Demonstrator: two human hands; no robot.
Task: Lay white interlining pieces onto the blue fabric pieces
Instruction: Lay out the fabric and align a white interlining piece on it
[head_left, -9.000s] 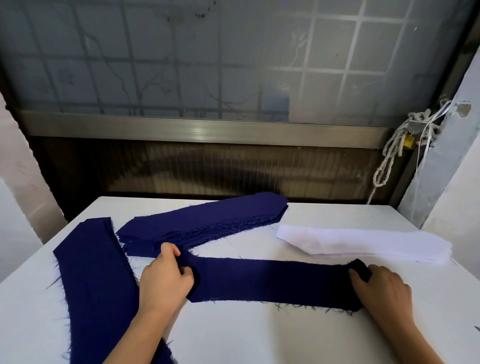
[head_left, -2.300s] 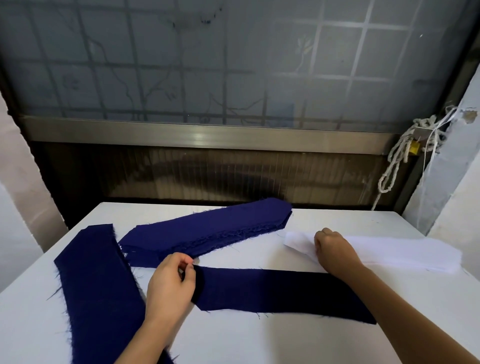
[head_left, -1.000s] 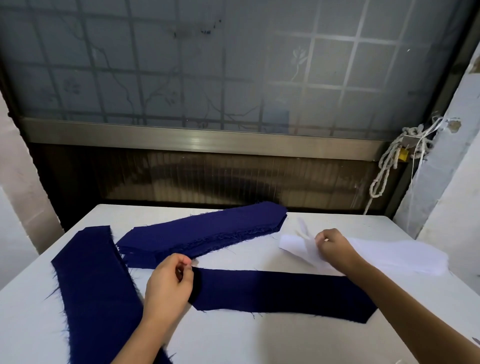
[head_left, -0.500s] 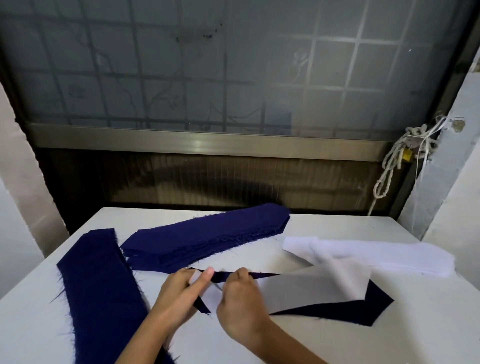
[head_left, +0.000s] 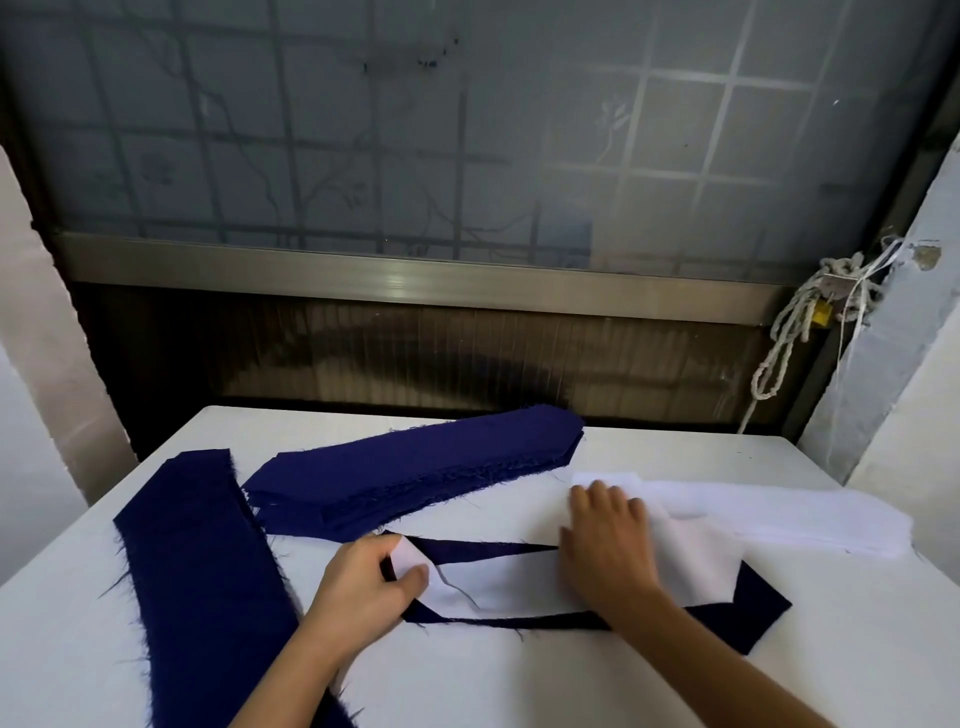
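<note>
Pinches, with the left hand (head_left: 363, 587), the left end of a white interlining piece (head_left: 498, 584) in the lower middle of the frame, thumb and fingers curled round the lifted corner; presses on the middle of that piece with the right hand (head_left: 608, 540), fingers straight and spread, palm flat, grasping nothing. Has the white piece lying slantwise over a blue fabric piece (head_left: 748, 613) on the white table (head_left: 519, 680), not squared to it; leaves bare a thin blue wedge along the far edge, a narrow blue band along the near edge and the pointed right end; runs the white piece's right end up past the blue edge to a stack of white pieces (head_left: 789, 514) at the right middle of the frame, touching or overlapping, hard to tell which; shows a wrinkle just right of the left thumb.

Further up the table, slanting across the middle of the frame, a stack of blue pieces (head_left: 415, 473) with frayed threads along its near edge, near the left hand but apart from it; down the left side of the frame to the bottom edge, a long blue strip (head_left: 202, 571), passing under the left forearm; across the top, a frosted window (head_left: 467, 130) with a grid behind it; at the upper right, a knotted rope (head_left: 789, 332) hanging beside a grey wall.
</note>
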